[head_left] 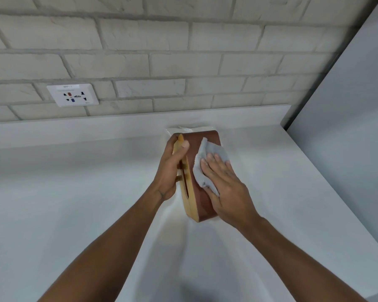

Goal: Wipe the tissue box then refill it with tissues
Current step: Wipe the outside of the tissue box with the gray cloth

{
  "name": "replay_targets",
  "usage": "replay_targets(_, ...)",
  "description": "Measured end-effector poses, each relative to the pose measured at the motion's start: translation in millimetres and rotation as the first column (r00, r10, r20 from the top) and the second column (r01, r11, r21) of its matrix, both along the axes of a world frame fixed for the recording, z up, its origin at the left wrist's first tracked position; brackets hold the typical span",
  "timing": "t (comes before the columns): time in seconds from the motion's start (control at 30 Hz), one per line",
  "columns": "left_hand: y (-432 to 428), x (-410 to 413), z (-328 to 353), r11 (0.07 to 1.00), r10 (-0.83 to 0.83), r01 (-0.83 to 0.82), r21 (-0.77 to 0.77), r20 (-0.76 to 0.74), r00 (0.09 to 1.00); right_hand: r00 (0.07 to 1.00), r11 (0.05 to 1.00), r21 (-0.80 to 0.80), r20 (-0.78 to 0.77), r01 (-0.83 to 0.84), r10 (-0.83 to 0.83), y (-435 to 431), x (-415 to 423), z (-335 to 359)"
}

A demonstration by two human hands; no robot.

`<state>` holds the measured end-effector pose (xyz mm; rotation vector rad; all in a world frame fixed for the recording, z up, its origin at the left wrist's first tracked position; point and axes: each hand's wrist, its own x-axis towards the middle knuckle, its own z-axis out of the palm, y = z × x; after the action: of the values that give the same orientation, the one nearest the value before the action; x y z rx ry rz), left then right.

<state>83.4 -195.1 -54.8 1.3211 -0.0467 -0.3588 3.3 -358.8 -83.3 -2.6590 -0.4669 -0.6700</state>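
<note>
Fingers of left hand (168, 168) clamp tissue box (196, 141); right hand (227, 188) flat, pressing cloth (207, 150) on it.

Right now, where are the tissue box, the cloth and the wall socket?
tissue box (202, 202): head view, brown side face, near its lower end.
cloth (212, 149): head view, grey fold at its upper end.
wall socket (73, 95): head view, middle of the white plate.

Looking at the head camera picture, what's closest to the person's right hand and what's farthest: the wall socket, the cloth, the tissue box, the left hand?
1. Cloth: pressed flat under the right hand.
2. Tissue box: directly beneath the cloth, tipped on its side.
3. Left hand: holding the box's opposite, left side.
4. Wall socket: on the brick wall, far left.
</note>
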Motion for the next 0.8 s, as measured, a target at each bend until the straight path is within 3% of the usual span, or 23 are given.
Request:
replay_targets(0.07,0,4,0,0.999,0.034,-0.033,0.018,-0.067,0.997,1.000,1.000,-0.024,0.012,-0.015,0.016,-5,3,2)
replay_targets(0.23,2,8,-5,0.997,0.078,-0.078,-0.006,-0.035,0.996,1.000,0.996,-0.082,0.003,-0.019,0.019,2,20,9)
replay_targets(0.47,2,11,-8,0.994,0.105,-0.105,-0.013,-0.015,0.994,0.977,0.964,-0.157,-0.008,-0.214,0.215,-3,-31,-8)
replay_targets(0.8,-3,14,-12,0.988,0.138,-0.142,0.062,0.054,0.989,0.995,0.994,-0.072,0.047,-0.087,0.090,15,3,4)
